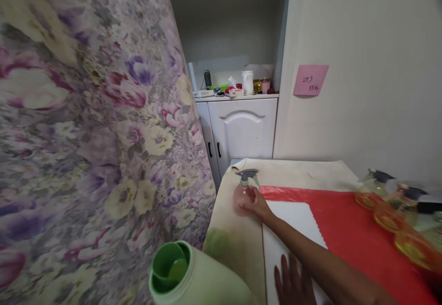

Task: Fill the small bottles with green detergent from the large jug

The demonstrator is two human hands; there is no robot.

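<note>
A clear spray bottle with pinkish contents and a dark grey trigger head is upright at the left side of the table. My right hand reaches across from the right, its fingers closed around the bottle's right side. Below that forearm, my left hand lies with fingers spread on a white cloth-like sheet. Beneath the sheet is a red plastic covering. Part of my left hand is cut off by the frame's lower edge.
A pale tub with a green cup inside stands at the near left. More spray bottles line the table's right side. A floral curtain hangs at left; behind the table is a white cabinet. A pink note is on the wall.
</note>
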